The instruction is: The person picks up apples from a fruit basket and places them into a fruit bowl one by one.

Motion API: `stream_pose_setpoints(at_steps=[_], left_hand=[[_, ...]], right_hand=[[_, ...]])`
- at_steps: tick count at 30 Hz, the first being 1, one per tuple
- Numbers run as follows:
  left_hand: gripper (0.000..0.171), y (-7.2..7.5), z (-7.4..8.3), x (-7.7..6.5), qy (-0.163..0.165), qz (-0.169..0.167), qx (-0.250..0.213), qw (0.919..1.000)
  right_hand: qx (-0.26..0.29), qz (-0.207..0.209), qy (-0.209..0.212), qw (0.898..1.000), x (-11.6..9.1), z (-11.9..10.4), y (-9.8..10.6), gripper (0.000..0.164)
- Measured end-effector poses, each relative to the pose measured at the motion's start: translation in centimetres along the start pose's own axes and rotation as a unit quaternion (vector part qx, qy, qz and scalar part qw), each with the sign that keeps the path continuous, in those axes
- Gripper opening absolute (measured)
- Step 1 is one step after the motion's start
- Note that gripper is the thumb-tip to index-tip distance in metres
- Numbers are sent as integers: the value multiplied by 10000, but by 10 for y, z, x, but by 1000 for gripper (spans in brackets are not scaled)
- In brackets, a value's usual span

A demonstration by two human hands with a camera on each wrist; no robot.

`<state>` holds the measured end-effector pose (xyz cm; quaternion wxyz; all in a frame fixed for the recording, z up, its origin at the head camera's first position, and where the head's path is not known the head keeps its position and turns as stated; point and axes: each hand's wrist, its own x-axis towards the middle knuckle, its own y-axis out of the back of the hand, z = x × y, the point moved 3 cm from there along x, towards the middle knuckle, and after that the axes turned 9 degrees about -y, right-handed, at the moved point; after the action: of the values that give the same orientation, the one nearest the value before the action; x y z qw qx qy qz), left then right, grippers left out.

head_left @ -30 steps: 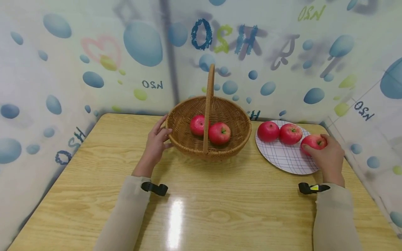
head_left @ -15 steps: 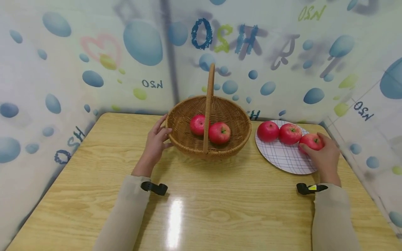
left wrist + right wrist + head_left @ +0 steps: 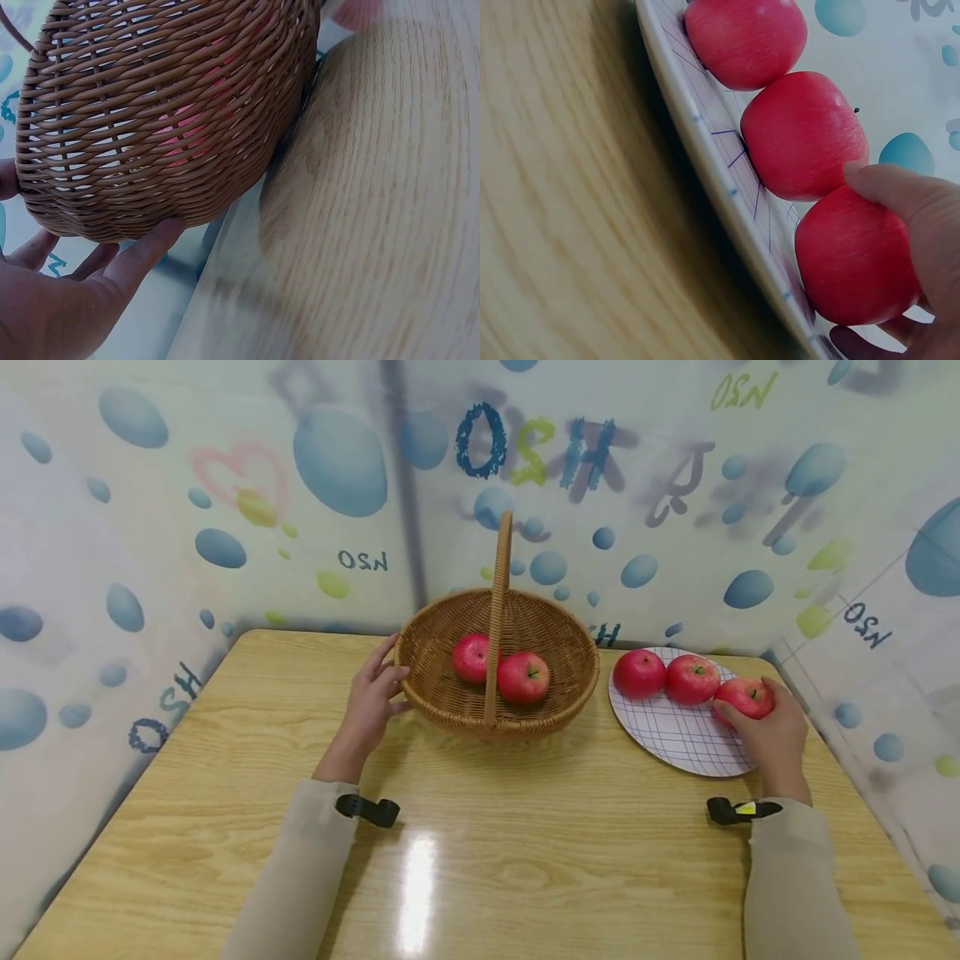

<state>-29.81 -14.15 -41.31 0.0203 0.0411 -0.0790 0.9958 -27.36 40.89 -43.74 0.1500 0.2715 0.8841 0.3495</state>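
A brown wicker basket [image 3: 570, 643] with a tall handle holds two red apples, one left apple [image 3: 472, 658] and one right apple [image 3: 523, 678]. My left hand [image 3: 367, 697] holds the basket's left rim. From the left wrist view, several fingers of this hand [image 3: 67, 307] touch the woven side. Over the plate [image 3: 675, 743], my right hand [image 3: 780, 735] grips the rightmost apple [image 3: 742, 697] between thumb and fingers. In the right wrist view this apple [image 3: 855, 259] lies against the middle apple [image 3: 806, 139]; its far side is hidden by the hand.
Two more apples, the leftmost apple [image 3: 639, 674] and its neighbour [image 3: 692, 680], rest along the far side of the white plate with blue grid lines. Patterned walls [image 3: 330, 602] stand behind and beside the wooden table [image 3: 525, 860]. Both wrists carry black bands.
My right hand has shifted slightly left with the rightmost apple, closer to the middle one. The left hand and basket have kept their places.
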Motion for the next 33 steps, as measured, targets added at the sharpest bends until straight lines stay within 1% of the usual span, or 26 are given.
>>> stream_pose_setpoints(at_steps=[7,11,14,17,24,29,33], left_hand=[[64,-1,-1,-1,-32,-38,0,10000],[63,0,-1,-1,-44,-34,-12,10000],[63,1,-1,-1,-53,-20,-28,10000],[63,2,-1,-2,-55,-10,-26,10000],[64,2,-1,-2,-53,-3,-25,10000],[64,2,1,-2,-41,-26,11,10000],[64,1,2,-2,-53,-58,20,10000]], right_hand=[[57,-54,-96,9999,0,4,4,92],[154,33,-79,9998,-1,1,11,93],[191,143,-62,9997,-3,-4,17,92],[182,295,99,9994,-7,-12,23,88],[149,372,250,9989,-16,-33,28,85],[267,388,683,9965,-33,-57,22,79],[314,254,1234,9915,-47,-78,15,79]])
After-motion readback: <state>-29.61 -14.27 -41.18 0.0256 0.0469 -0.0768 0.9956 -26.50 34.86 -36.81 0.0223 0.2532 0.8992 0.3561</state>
